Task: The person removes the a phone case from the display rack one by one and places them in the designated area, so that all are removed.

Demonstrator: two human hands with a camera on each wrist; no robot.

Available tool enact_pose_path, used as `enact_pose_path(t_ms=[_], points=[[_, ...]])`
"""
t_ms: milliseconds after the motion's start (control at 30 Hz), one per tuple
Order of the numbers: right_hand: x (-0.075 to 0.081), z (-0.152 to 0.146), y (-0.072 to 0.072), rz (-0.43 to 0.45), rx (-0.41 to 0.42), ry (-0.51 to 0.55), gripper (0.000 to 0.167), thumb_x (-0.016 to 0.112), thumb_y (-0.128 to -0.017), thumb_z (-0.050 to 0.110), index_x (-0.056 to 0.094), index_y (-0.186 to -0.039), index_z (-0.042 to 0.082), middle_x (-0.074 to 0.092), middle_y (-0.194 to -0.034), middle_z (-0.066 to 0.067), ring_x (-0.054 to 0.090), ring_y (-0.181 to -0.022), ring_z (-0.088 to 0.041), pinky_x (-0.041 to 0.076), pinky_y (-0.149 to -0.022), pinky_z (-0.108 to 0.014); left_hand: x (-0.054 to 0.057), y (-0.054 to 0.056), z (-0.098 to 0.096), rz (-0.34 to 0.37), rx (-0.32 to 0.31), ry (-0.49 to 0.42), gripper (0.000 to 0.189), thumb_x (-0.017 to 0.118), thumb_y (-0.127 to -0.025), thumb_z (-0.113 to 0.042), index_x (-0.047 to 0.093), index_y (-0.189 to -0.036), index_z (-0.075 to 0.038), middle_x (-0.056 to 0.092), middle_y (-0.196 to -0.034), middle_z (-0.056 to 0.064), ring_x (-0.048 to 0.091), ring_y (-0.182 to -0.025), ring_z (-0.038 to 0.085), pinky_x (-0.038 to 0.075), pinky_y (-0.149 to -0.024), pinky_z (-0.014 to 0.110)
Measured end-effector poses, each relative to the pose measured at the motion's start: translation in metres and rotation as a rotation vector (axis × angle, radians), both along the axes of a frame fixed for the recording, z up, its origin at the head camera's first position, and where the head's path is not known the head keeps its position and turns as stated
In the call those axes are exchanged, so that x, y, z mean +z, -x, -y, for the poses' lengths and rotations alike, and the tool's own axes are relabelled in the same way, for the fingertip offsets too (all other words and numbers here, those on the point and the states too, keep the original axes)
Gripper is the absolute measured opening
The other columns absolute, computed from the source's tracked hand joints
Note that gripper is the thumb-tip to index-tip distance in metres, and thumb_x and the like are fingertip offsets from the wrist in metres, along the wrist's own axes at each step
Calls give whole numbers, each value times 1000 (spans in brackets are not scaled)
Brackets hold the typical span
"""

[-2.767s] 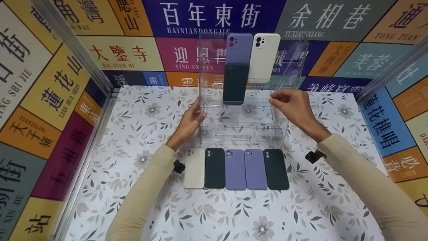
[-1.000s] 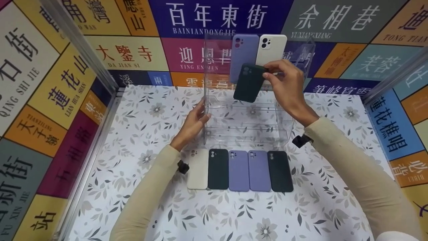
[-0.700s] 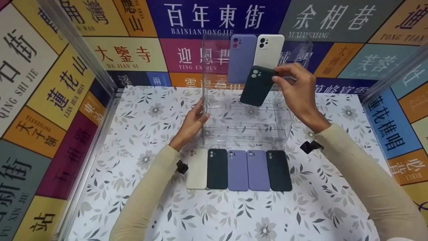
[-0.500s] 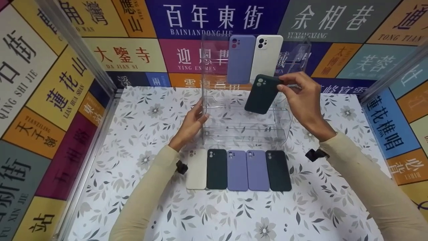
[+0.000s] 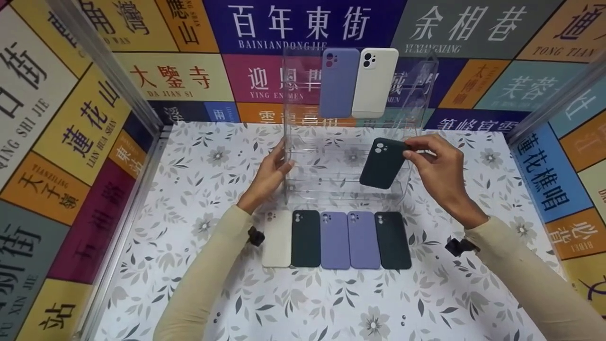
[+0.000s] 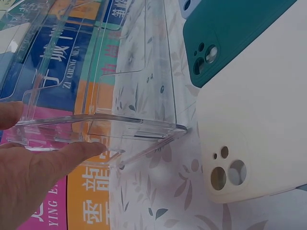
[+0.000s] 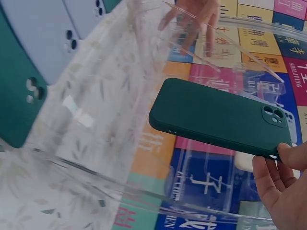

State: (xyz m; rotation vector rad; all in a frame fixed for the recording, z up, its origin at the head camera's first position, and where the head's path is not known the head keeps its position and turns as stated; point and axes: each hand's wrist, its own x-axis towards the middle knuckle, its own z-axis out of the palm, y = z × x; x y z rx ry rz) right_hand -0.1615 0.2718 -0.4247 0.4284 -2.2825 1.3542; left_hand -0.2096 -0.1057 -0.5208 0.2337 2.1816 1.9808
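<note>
My right hand (image 5: 438, 166) pinches a dark green phone case (image 5: 382, 163) by its upper right corner, thumb in front; the case hangs tilted before the lower right part of a clear acrylic stepped rack (image 5: 341, 192). In the right wrist view, the green case (image 7: 216, 117) shows its camera cutout near the pinching fingers. My left hand (image 5: 267, 177) holds the rack's left side panel, thumb and fingers on either side of its edge, as the left wrist view also shows. Upright on the rack's upper tier stand a purple case (image 5: 339, 83) and a white case (image 5: 375, 83).
Several phone cases lie in a row before the rack: a cream case (image 5: 277, 239), a dark green case (image 5: 306, 239), two purple ones and another dark green case (image 5: 393, 240). A leaf-patterned tabletop (image 5: 293, 303) lies under everything; printed panels enclose the back and sides.
The dark green case, earlier standing in the rack below the purple one, has been lifted out by my right hand and carried down and to the right. The left hand keeps its hold.
</note>
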Motion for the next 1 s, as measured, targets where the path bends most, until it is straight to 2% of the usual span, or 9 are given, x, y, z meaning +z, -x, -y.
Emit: enact_pose_path(t_ms=[400, 600, 800, 1000], points=[[-34, -21, -22, 44, -10, -3, 21, 79, -93, -14, 81, -113, -6, 75, -108, -21, 72, -100, -7, 62, -87, -18, -1, 0, 1, -12, -10, 2, 76, 56, -113, -8, 17, -178, -13, 35, -176, 20, 46, -157, 38, 45, -125, 48], [-51, -36, -31, 91, -65, -15, 24, 79, -91, -18, 81, -113, -7, 75, -109, -20, 72, -99, -4, 60, -86, -15, -1, 0, 2, -5, -10, -11, 76, 56, -113, -7, 16, -178, -10, 34, -177, 21, 45, -157, 39, 45, -125, 47], [-60, -49, -40, 133, -115, -34, 24, 77, -92, -18, 81, -114, -8, 74, -107, -22, 72, -93, 2, 57, -84, -10, 0, 0, 1, 6, -3, -25, 76, 56, -113, -6, 17, -178, -11, 35, -176, 22, 46, -157, 39, 46, -124, 48], [-70, -64, -47, 171, -139, -61, 25, 76, -93, -19, 81, -115, -8, 75, -108, -22, 72, -90, 5, 56, -82, -8, 0, 0, 1, -13, -9, -24, 76, 56, -113, -4, 17, -178, -12, 35, -176, 22, 45, -157, 40, 46, -124, 50]])
